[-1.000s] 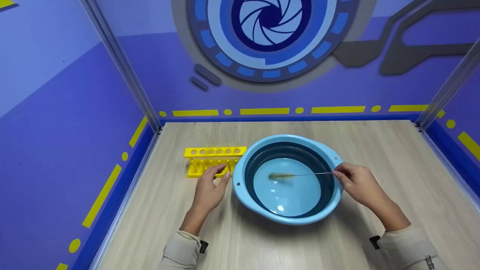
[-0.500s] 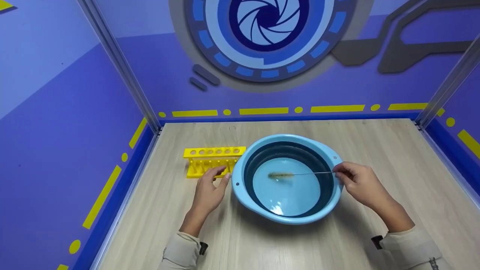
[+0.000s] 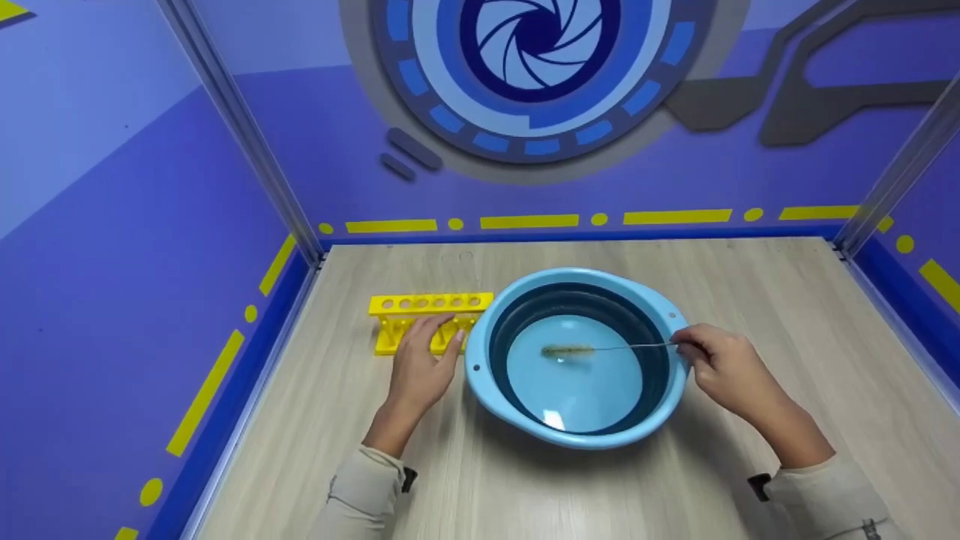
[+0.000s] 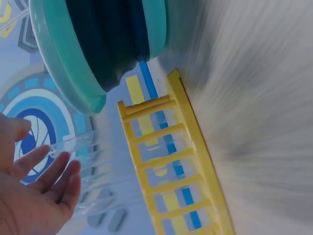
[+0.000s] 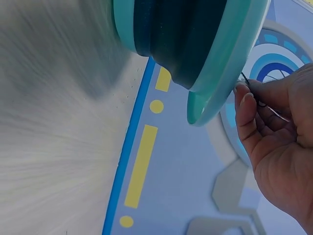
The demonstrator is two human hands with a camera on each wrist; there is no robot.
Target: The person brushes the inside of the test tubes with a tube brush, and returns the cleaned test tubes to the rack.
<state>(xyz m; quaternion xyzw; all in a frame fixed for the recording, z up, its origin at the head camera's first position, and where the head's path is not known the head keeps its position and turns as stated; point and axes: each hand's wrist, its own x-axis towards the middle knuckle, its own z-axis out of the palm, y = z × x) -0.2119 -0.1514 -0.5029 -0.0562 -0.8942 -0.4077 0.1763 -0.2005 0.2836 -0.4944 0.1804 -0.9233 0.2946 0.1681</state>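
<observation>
My right hand (image 3: pixel 724 367) pinches the thin wire handle of a test tube brush (image 3: pixel 568 350) at the right rim of a blue basin (image 3: pixel 517 420). The brush's brownish bristles lie across the basin's middle, pointing left. To the basin's left stands a yellow test tube rack (image 3: pixel 430 303). My left hand (image 3: pixel 424 367) is in front of it, fingers loosely bent and overlapping the rack in the head view. In the left wrist view, clear test tubes (image 4: pixel 100 182) stick out of the rack, with the fingertips close to them and nothing gripped.
The basin has dark folding walls and shiny reflections inside. Under everything is a light wooden table (image 3: pixel 540 495). Blue and purple printed panels (image 3: pixel 420 191) enclose it at the back and both sides, with metal posts (image 3: pixel 247 135) at the corners.
The left hand has shifted slightly away from me, farther over the rack. The brush and the right hand have moved a little to the right.
</observation>
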